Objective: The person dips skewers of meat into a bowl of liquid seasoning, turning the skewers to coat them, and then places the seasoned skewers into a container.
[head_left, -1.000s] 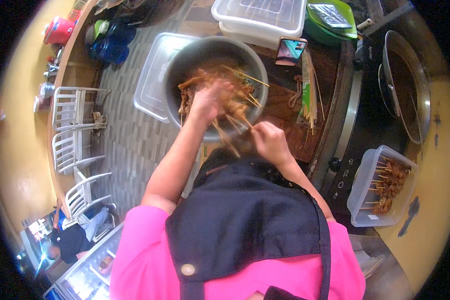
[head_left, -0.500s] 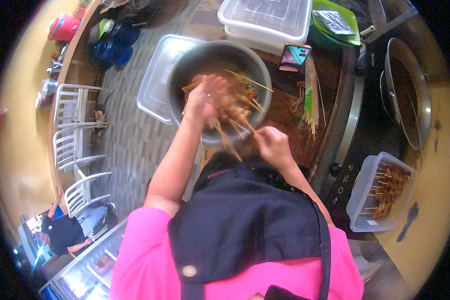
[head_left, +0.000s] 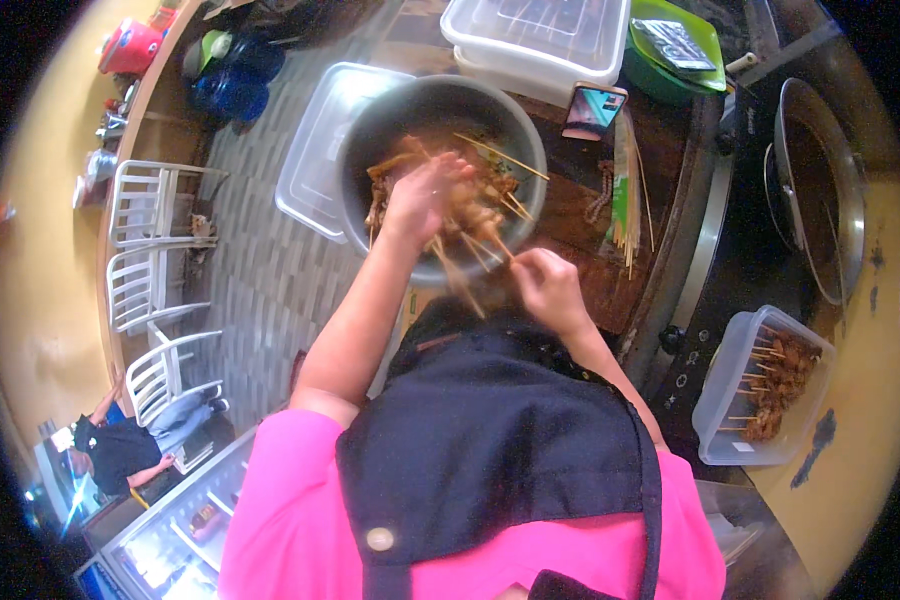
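A deep grey pot (head_left: pixel 358 110) holds skewered, sauced meat (head_left: pixel 480 212), with wooden sticks poking over its rim. My left hand (head_left: pixel 425 195) reaches inside, palm down over the meat; its fingers look stretched out, though slightly blurred. At the pot's near right rim, my right hand (head_left: pixel 548 282) pinches the stick end of a meat skewer (head_left: pixel 500 243), whose meat lies toward the middle of the pot. Further stick ends fan out over the near rim, smeared by motion. Whether my left fingers touch that same skewer is hard to see.
A clear lid (head_left: pixel 310 165) lies left of the pot. Behind stand a lidded plastic box (head_left: pixel 530 45), a green tub (head_left: pixel 700 50) and a propped phone (head_left: pixel 594 110). Bare sticks (head_left: pixel 630 200) lie to the right. Beyond are a wide pan (head_left: pixel 815 190) and a box of skewers (head_left: pixel 715 400).
My left hand has shifted slightly over the meat, and its fingers show more sharply. My right hand keeps its pinch on the skewer, almost in place. The view has shifted slightly.
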Demonstrator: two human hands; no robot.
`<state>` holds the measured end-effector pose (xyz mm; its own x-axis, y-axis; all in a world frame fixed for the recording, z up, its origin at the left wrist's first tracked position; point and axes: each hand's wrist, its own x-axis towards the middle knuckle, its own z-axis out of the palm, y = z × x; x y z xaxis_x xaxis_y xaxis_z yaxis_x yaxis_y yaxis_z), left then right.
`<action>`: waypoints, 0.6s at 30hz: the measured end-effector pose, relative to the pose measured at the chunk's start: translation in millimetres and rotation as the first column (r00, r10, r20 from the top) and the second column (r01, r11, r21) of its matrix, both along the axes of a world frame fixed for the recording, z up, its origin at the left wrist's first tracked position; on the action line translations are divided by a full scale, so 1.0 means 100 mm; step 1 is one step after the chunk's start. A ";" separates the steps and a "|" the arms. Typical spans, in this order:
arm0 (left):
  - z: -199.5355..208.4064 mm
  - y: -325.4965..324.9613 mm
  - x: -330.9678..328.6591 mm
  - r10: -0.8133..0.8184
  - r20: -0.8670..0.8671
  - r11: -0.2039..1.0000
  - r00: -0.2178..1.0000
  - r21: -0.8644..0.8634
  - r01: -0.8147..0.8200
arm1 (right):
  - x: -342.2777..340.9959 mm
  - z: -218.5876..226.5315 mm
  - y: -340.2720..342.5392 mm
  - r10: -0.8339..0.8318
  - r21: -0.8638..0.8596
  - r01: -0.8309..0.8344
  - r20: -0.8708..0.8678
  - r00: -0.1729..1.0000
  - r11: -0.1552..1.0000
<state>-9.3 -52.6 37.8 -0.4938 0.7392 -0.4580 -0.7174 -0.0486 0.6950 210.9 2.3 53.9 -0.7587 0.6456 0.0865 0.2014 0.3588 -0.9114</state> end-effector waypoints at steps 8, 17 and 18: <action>0.09 -0.03 -0.31 0.222 0.122 0.966 0.967 0.105 -0.235 | 0.05 0.07 -0.01 -0.012 -0.137 0.016 0.030 0.999 0.990; 0.00 -0.04 -0.34 0.188 -0.060 0.982 0.980 0.019 -0.187 | 0.09 0.02 0.00 0.029 -0.074 -0.027 0.035 0.999 0.997; 0.00 -0.04 -0.34 0.187 -0.060 0.982 0.981 0.018 -0.186 | 0.08 0.02 -0.01 0.028 -0.076 -0.025 0.036 0.999 0.997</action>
<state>-43.5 -56.2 38.1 -0.6501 0.6367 -0.4146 -0.6513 -0.1859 0.7357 219.2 1.6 55.5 -0.7777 0.6286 0.0099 0.2269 0.2954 -0.9280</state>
